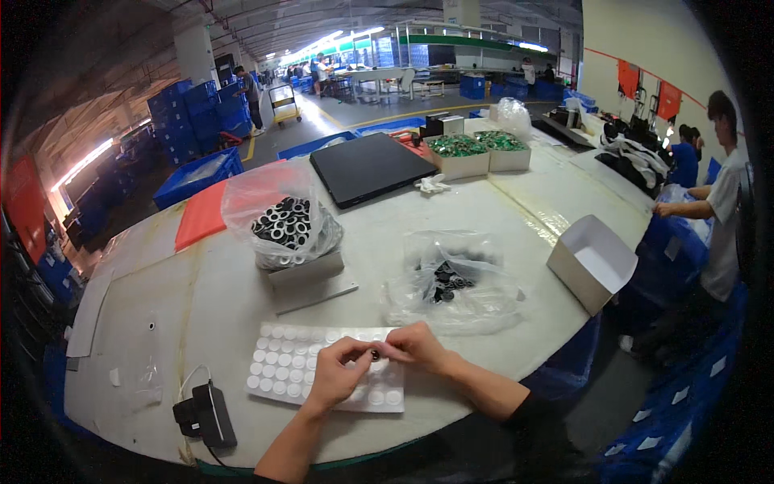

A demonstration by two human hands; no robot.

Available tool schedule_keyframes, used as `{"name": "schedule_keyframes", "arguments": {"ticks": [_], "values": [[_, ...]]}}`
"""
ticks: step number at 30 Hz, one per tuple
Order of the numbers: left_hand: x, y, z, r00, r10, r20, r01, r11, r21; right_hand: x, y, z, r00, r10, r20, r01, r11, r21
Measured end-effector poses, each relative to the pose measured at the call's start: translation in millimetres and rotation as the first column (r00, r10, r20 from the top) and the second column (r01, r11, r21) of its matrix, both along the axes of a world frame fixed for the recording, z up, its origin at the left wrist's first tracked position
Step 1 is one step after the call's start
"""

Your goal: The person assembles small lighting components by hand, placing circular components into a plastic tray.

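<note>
A small black round part (pixel 375 354) is pinched between the thumb and fingertips of my left hand (pixel 339 373). Close against it on the right, the fingers of my right hand (pixel 417 347) are drawn together; what they hold, if anything, is too small to make out. Both hands are over a white sheet of round white pads (pixel 278 363), partly covered by them. Beyond the right hand lies an open clear plastic bag (pixel 492 302) with black small parts (pixel 448 282) inside. Farther left, a clear bag of black-and-white rings (pixel 284 226) rests on a cardboard box (pixel 310 278).
A black power adapter (pixel 211 413) with a cable sits near left. An open white box (pixel 592 262) stands at the right edge. Farther back are a black flat panel (pixel 371 169) and boxes of green circuit boards (pixel 458 153). A person (pixel 721 202) stands at right beside blue crates.
</note>
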State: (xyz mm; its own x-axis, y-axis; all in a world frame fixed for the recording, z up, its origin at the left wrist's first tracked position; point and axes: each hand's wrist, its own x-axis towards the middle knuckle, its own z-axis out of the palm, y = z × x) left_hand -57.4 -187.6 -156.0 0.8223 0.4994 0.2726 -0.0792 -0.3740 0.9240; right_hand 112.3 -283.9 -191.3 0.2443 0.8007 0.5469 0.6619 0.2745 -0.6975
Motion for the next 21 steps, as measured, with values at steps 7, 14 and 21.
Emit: {"name": "schedule_keyframes", "arguments": {"ticks": [7,14,21], "values": [[-3.1,19.4,-14.3,0.981,0.179,0.069,-0.116,0.842,-0.527,86.9,-31.3,10.7,0.750,-0.659,0.051,0.652,0.726,-0.218],[-7.6,15.2,4.6,0.974,0.177,0.143,-0.069,0.829,-0.555,93.5,-31.5,-1.8,0.678,-0.711,0.188,0.733,0.631,-0.256],[1.9,62.7,85.6,0.961,0.236,0.146,-0.242,0.970,0.020,64.1,-29.6,19.2,0.738,-0.675,-0.028,0.672,0.730,0.126]]}}
